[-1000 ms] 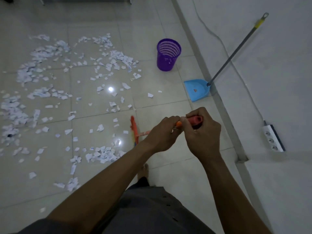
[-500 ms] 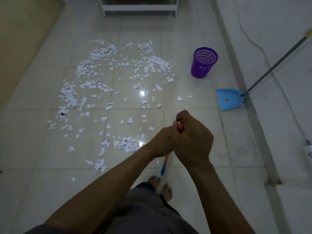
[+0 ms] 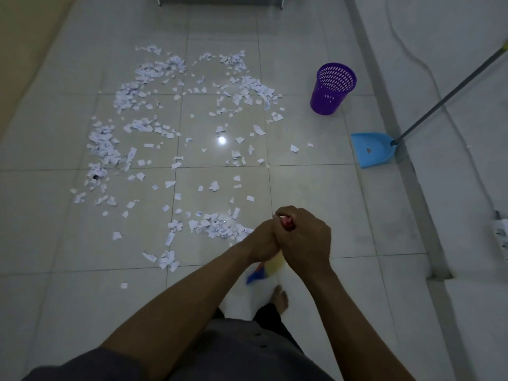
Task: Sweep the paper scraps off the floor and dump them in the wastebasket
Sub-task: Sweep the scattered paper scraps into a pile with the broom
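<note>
Two hands point(image 3: 302, 237) grip one broom point(image 3: 287, 224); one wastebasket point(image 3: 330, 97), one dustpan point(image 3: 371, 149), many paper scraps point(image 3: 214, 226)

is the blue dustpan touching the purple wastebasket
Apart. The head view shows the wastebasket standing farther away on the floor, and a strip of bare tile separates its base from the near edge of the dustpan.

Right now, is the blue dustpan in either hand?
No, the dustpan lies on the floor, apart from the left hand and right hand, which grip the broom handle.
</note>
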